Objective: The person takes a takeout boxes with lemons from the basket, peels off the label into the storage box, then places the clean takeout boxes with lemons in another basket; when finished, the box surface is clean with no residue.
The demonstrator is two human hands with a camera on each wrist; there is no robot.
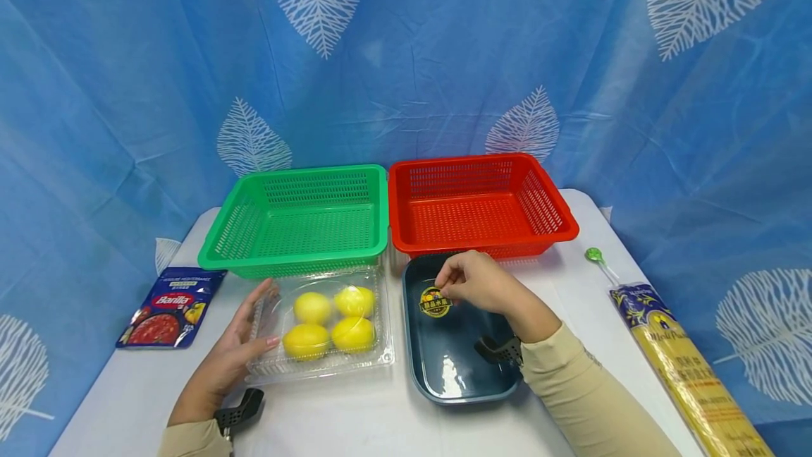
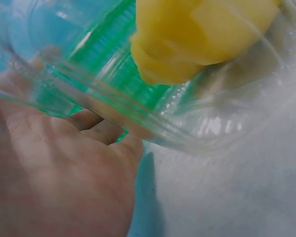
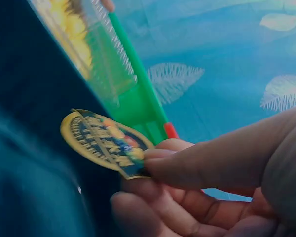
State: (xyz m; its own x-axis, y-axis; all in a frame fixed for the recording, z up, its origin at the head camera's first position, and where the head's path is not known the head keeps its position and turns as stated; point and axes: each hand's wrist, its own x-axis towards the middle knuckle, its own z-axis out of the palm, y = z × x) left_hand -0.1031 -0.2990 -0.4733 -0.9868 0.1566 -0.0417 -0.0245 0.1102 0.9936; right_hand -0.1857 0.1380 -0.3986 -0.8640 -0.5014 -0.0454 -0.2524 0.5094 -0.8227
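Note:
A clear plastic clamshell box [image 1: 383,323] with several yellow lemons [image 1: 352,333] inside lies left of the middle of the table. My left hand [image 1: 231,351] grips its left side, thumb near the front and fingers at the back corner. In the left wrist view the fingers pass partly behind the clear wall. Between thumb and fingers, my right hand [image 1: 478,284] pinches a round black-and-gold fruit sticker [image 3: 101,143]. The sticker is over a dark blue tray [image 1: 453,379], at its back end.
A green basket [image 1: 292,263] and a red basket [image 1: 469,249] stand side by side at the back. At left lies a Barilla sauce pouch [image 1: 168,309]. To the right are a green lollipop [image 1: 594,254] and a long yellow pasta pack [image 1: 688,372].

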